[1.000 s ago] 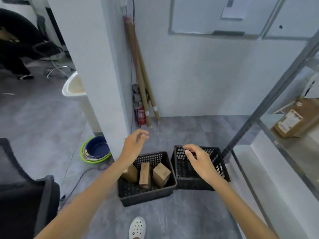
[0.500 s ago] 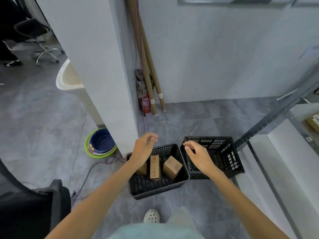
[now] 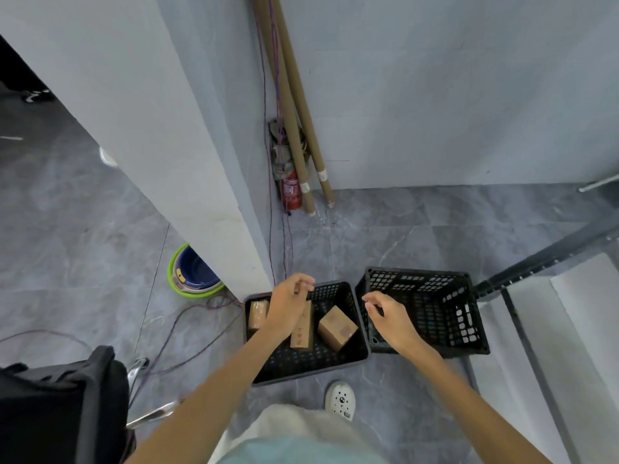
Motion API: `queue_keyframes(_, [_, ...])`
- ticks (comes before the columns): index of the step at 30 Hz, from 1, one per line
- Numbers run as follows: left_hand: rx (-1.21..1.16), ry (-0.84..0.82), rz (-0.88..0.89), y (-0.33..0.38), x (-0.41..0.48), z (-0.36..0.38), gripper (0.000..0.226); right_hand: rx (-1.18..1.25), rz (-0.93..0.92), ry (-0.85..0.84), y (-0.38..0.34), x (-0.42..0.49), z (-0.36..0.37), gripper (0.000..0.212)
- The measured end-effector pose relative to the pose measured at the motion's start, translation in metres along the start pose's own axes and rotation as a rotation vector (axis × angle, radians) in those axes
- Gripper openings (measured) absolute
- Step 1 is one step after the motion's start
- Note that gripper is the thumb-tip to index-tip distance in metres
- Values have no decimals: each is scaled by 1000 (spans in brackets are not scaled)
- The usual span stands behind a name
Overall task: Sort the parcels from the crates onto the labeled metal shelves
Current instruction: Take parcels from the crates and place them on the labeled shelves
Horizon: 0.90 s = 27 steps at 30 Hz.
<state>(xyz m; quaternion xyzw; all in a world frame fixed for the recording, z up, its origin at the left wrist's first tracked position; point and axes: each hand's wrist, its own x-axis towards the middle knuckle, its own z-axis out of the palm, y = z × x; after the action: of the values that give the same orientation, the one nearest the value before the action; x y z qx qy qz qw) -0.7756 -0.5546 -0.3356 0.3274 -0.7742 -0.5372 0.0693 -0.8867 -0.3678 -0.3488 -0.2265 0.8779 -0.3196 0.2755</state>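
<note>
Two black plastic crates stand side by side on the grey floor. The left crate (image 3: 345, 361) holds three brown cardboard parcels: a small box (image 3: 336, 328) on the right, a narrow upright box (image 3: 303, 333) in the middle and another box (image 3: 257, 314) at the left. The right crate (image 3: 428, 279) shows no parcels inside. My left hand (image 3: 288, 308) hovers over the left crate with loosely curled fingers, holding nothing. My right hand (image 3: 390, 318) hangs over the gap between the crates, fingers relaxed and bent, also holding nothing.
A metal shelf post (image 3: 542, 254) and white shelf base (image 3: 569, 329) lie at the right. A white pillar (image 3: 174, 162), cardboard tubes (image 3: 298, 128) and a red extinguisher (image 3: 291, 194) stand behind. Stacked basins (image 3: 192, 274), floor cables (image 3: 187, 329) and a black chair (image 3: 60, 403) sit left.
The camera has tilted down and closer to the crates. Both hands have lowered toward the crates, the left now over the parcels. The shelf with its parcel has left the view.
</note>
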Motion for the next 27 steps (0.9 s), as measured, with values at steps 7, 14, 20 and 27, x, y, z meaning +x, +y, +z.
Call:
queue_keyframes(7, [-31, 43, -93, -15, 29, 33, 19, -37, 10, -72, 29, 43, 10, 26])
queue_keyframes(14, [-38, -28, -225, -91, 78, 70, 20, -58, 138, -140, 87, 98, 63, 29])
queue_keyframes(20, [-3, -20, -269, -201, 137, 122, 20, -188, 188, -150, 177, 178, 161, 34])
queue_keyframes(27, [39, -31, -303, -348, 193, 199, 17, -445, 293, -312, 302, 249, 299, 78])
